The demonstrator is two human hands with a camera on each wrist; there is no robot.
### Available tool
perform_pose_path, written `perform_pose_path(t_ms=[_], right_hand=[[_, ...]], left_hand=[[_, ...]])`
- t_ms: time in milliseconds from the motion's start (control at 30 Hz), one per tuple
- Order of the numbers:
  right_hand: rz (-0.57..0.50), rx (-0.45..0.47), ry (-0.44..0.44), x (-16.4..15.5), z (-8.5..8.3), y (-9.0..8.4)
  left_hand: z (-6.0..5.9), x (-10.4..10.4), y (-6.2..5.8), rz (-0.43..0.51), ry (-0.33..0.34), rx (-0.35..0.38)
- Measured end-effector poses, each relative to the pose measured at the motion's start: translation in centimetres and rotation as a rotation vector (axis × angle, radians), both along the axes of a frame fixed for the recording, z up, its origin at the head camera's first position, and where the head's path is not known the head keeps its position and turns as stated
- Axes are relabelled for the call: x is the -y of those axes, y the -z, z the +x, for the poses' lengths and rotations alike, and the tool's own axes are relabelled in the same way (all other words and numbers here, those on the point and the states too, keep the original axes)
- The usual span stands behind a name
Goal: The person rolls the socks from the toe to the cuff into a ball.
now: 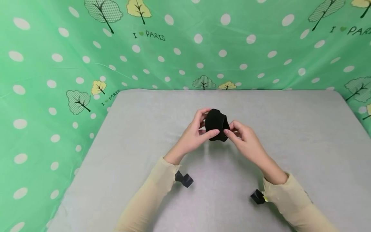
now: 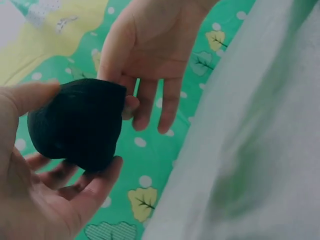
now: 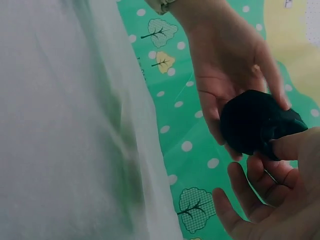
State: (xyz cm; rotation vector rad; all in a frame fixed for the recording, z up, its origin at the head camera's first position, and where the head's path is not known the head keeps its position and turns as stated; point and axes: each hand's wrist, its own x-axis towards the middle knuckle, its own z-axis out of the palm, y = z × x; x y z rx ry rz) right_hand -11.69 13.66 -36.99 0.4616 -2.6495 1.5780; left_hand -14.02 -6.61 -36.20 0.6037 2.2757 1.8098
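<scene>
Grey table (image 1: 145,135), green dotted backdrop (image 1: 43,64); both hands pinch black cloth bundle (image 1: 216,124); left-wrist view shows right hand's (image 2: 150,45) lower fingers straight.

Both forearms, in cream sleeves, reach in from the near edge and converge at the middle. The left hand (image 1: 195,135) curls its thumb and fingers inward in a grip; the right hand (image 1: 244,139) pinches with thumb and forefinger, its other fingers loosely spread.
</scene>
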Motion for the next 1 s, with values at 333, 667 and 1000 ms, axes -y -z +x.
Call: perform_pose_path(t_ms=[333,667,1000], right_hand=[[0.014,-0.077,-0.064,-0.2,0.3,0.3],[-0.125,0.122,-0.035,-0.5,0.0,-0.1],[-0.260,0.129,-0.043,-0.4,-0.5,-1.2]], left_hand=[[-0.4,-0.3,0.2,-0.069,-0.133,-0.069],[0.0,-0.7,0.0,-0.087,-0.095,-0.058],[0.1,-1.4,-0.2,-0.131,-0.107,-0.043]])
